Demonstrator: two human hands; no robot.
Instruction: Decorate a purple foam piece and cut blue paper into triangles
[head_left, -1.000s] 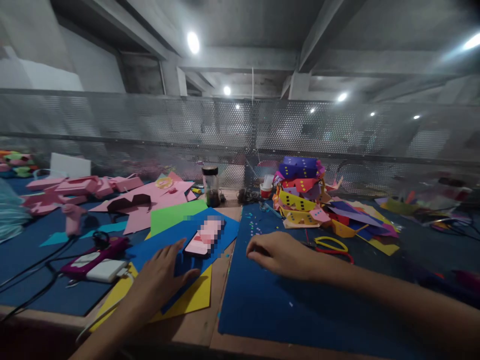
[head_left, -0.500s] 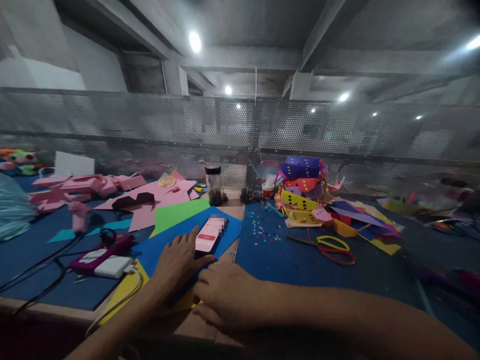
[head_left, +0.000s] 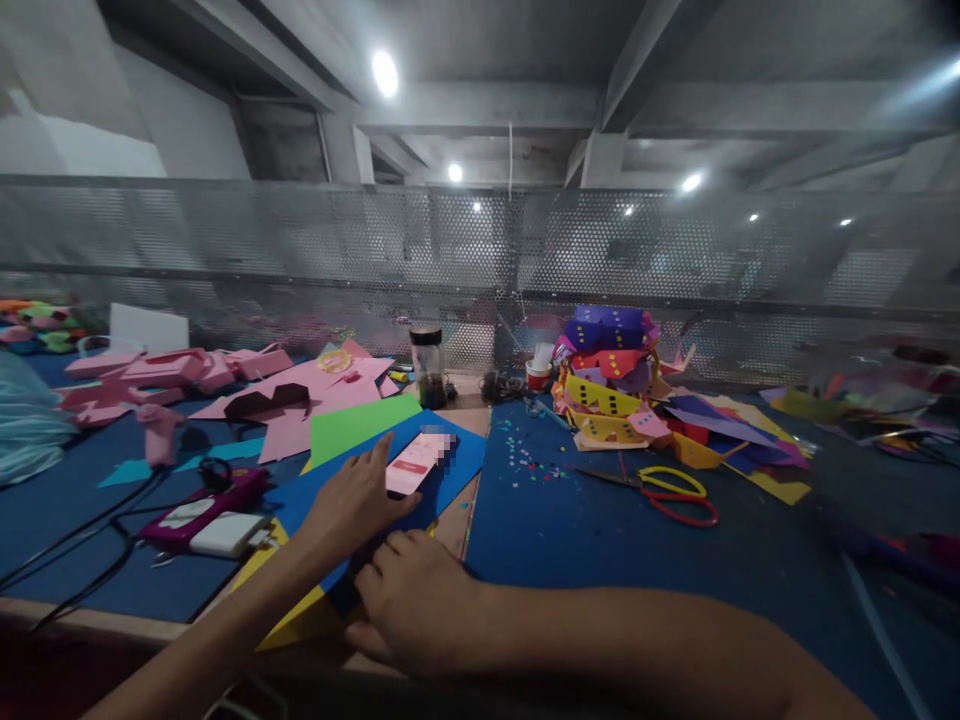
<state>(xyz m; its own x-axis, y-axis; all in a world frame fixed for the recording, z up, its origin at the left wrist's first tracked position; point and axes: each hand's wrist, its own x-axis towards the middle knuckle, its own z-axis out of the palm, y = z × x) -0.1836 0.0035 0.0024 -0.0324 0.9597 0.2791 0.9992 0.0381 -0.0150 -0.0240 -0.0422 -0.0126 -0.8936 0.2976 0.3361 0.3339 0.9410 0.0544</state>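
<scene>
A phone (head_left: 412,465) with a lit pinkish screen lies on a sheet of blue paper (head_left: 457,465). My left hand (head_left: 356,500) is flat on the sheet, its fingers stretched along the phone's left side and its thumb by the lower end. Close to the table's front edge, my right hand (head_left: 416,600) is curled over the near part of the blue paper; its fingertips are partly hidden. Yellow paper (head_left: 300,615) shows beneath the blue sheet, and green paper (head_left: 360,425) lies behind it.
Scissors (head_left: 671,495) with yellow and red handles lie at right, before stacked decorated paper pieces (head_left: 607,390). A lidded jar (head_left: 429,370) stands at the back. Left are a pink glue gun (head_left: 157,435), a purple power strip (head_left: 199,510) and pink cut paper (head_left: 172,370).
My right hand has moved left and a little toward me along the near part of the paper. My left hand has shifted slightly, staying beside the phone.
</scene>
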